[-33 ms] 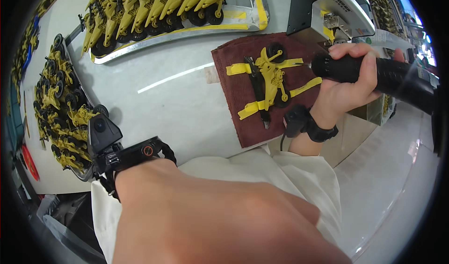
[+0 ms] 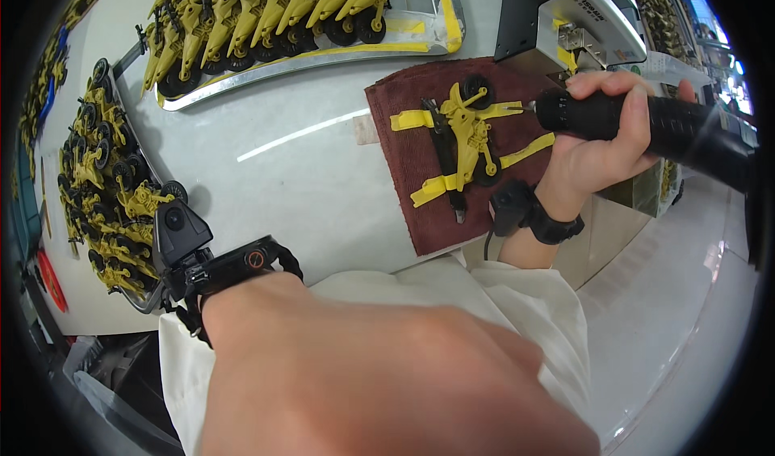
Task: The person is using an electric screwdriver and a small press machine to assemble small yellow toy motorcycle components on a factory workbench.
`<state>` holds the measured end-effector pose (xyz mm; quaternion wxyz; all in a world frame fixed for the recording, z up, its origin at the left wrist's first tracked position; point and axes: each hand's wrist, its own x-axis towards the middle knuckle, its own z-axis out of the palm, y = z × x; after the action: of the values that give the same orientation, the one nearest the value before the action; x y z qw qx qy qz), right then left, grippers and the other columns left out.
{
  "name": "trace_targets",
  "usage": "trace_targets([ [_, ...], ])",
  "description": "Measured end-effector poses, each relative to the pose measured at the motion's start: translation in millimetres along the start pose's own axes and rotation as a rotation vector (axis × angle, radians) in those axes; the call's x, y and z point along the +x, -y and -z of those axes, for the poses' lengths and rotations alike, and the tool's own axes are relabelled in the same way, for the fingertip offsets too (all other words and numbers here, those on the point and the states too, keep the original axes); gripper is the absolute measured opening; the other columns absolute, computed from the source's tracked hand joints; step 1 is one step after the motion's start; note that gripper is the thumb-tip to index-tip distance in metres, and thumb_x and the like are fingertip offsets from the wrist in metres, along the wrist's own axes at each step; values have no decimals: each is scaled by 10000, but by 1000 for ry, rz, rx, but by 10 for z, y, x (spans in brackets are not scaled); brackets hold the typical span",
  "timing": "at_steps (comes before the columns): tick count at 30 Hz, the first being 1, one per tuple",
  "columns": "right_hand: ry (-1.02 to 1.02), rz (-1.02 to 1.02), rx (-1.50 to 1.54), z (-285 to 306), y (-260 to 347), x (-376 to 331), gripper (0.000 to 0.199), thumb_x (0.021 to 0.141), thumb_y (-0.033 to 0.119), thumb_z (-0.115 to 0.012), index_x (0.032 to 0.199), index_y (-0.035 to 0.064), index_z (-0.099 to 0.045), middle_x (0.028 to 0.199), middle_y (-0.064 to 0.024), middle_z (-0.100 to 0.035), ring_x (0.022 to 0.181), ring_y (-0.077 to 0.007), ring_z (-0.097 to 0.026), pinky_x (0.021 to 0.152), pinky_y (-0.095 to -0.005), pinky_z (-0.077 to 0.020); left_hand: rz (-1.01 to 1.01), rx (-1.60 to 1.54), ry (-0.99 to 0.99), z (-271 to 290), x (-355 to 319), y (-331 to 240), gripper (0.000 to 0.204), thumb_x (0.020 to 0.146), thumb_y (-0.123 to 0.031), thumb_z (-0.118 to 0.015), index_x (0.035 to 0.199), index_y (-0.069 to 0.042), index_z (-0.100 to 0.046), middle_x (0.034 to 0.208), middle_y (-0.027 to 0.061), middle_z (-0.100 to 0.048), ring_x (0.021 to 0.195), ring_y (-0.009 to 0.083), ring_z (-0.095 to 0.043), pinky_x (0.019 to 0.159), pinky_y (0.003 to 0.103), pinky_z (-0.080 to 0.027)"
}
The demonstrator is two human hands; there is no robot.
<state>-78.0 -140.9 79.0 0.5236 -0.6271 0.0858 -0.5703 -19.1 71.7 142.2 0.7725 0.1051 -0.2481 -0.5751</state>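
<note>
A yellow toy (image 2: pixel 467 137) with black wheels lies on a dark red cloth (image 2: pixel 404 145) in the upper middle, held down by yellow tape. The right hand (image 2: pixel 601 145) grips a black driver (image 2: pixel 638 125), its tip touching the toy. The left hand (image 2: pixel 379 383) fills the bottom, too close to tell its state. Trays (image 2: pixel 299 60) of toys sit at the top and left. A grey machine (image 2: pixel 565 12) stands just above the cloth. Bare table lies between.

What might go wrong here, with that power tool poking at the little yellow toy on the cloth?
The right hand alone steers the black driver; nothing pins down the yellow toy, so it might twist or slide on the dark red cloth. The left hand is raised close to the camera, covering much of the view.
</note>
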Motion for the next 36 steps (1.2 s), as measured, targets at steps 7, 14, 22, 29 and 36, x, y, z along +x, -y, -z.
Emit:
trace_targets([
  [7, 58, 21, -95, -41, -64, 61, 527, 815, 84, -544, 1288, 38, -317, 717, -143, -548, 540, -242, -544, 553, -374, -491, 61, -24, 122, 145, 3, -39, 436, 632, -169, -732, 987, -31, -521, 846, 47, -545, 689, 145, -513, 571, 268, -381],
  [14, 96, 12, -144, -58, -164, 30, 543, 817, 96, -522, 1305, 41, -290, 714, -146, -540, 522, -233, -535, 545, -393, -498, 187, 1267, -190, 967, 198, 272, 677, 660, -329, -765, 1184, -18, -471, 1106, 115, -558, 967, 253, -546, 809, 321, -421],
  [22, 131, -29, -146, -86, -302, 51, 538, 828, 136, -511, 1308, 44, -286, 708, -135, -529, 513, -220, -530, 533, -380, -494, 92, 1979, -167, 1421, 247, 689, 1023, 560, -482, -777, 1384, -54, -350, 1453, 153, -316, 1318, 361, -296, 1066, 569, -154],
  [29, 128, -135, -106, -134, -395, 21, 504, 834, 113, -497, 1287, 50, -283, 707, -116, -522, 511, -204, -512, 520, -365, -482, 130, 1964, -187, 1431, 267, 686, 1009, 561, -496, -755, 1386, -70, -358, 1455, 145, -321, 1325, 357, -293, 1062, 569, -154],
  [36, 221, -134, -153, -154, -374, -13, 437, 854, 140, -476, 1234, 21, -296, 688, -106, -519, 526, -197, -520, 530, -367, -474, 57, 1984, -89, 1446, 296, 694, 927, 567, -471, -735, 1348, -86, -414, 1426, 117, -380, 1309, 324, -350, 1066, 572, -161],
])
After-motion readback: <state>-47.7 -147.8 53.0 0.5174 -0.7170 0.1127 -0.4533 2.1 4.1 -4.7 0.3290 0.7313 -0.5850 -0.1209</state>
